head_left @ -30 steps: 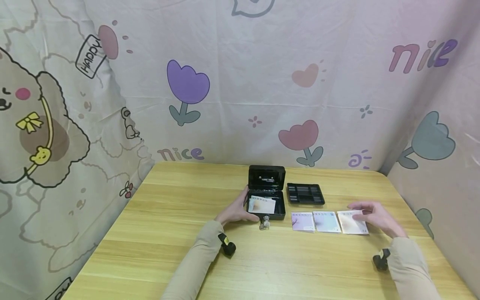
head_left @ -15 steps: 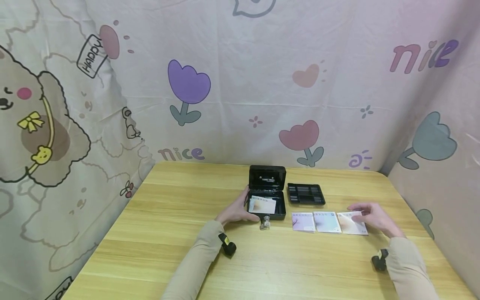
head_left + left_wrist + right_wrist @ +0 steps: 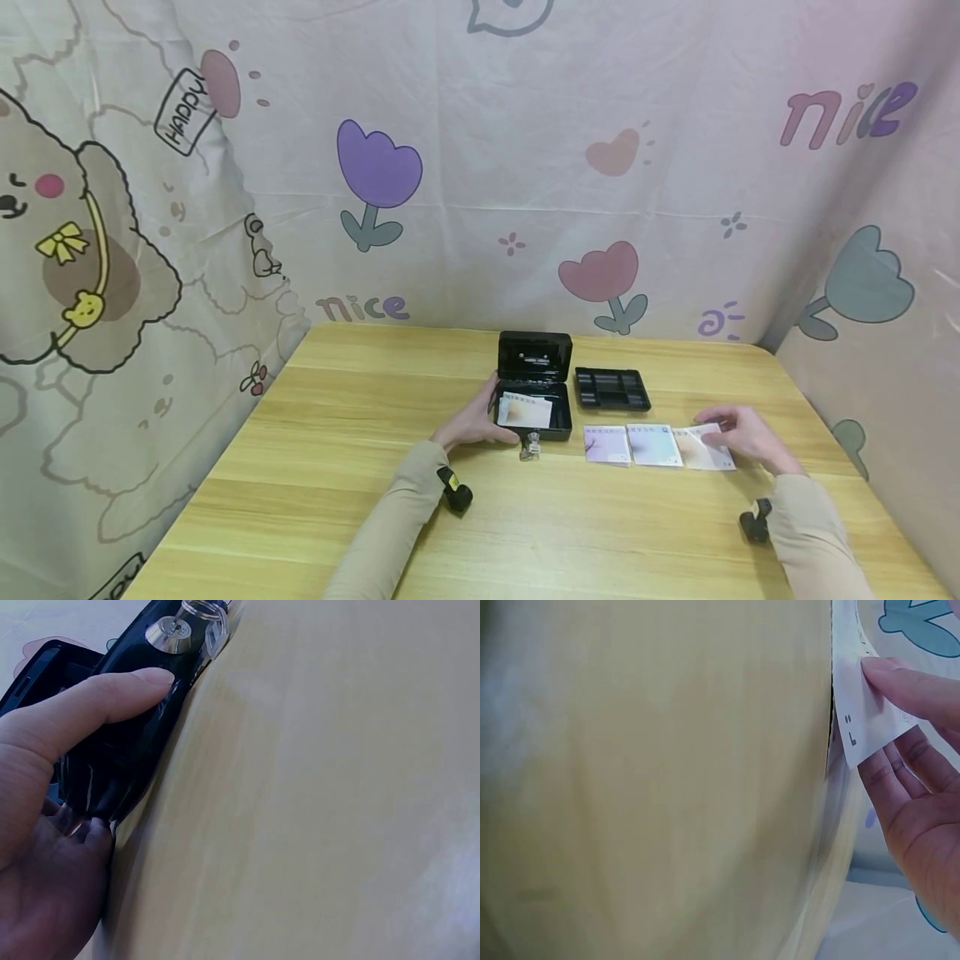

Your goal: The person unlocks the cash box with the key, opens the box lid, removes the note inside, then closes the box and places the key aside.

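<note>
Notes lie in the box the left grip holds; a row of three remains outside, the right grip pinching the rightmost note

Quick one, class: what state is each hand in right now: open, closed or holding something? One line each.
Left hand: holding the box, thumb at its front.
Right hand: pinching the rightmost card.

Beige sleeves (black wrist cameras)
</note>
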Demonstrator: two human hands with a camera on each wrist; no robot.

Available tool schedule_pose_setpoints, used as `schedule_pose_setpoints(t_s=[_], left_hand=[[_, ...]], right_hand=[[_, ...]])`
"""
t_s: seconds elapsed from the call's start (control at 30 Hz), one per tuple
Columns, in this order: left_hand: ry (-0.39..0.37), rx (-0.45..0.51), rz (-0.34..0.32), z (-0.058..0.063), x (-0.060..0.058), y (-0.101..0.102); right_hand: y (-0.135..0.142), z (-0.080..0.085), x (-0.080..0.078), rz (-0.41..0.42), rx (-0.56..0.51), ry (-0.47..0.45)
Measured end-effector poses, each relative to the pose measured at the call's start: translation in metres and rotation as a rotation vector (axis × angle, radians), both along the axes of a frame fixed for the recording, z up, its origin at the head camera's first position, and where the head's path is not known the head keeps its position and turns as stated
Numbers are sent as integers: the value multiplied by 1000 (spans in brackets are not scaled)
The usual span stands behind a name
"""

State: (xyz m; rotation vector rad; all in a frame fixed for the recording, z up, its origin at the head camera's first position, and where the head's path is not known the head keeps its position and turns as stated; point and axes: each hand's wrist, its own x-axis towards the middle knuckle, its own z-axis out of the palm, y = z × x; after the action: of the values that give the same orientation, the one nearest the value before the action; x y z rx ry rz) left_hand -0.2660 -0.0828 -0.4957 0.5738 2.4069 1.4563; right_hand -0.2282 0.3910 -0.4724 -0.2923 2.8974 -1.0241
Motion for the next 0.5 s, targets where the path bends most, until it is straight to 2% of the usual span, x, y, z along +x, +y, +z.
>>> schedule_pose_setpoints(t_s=[0.5], left_hand=[[-16, 7, 4, 2, 1, 0]], right_hand=[[-1, 0, -1, -1, 21, 12]])
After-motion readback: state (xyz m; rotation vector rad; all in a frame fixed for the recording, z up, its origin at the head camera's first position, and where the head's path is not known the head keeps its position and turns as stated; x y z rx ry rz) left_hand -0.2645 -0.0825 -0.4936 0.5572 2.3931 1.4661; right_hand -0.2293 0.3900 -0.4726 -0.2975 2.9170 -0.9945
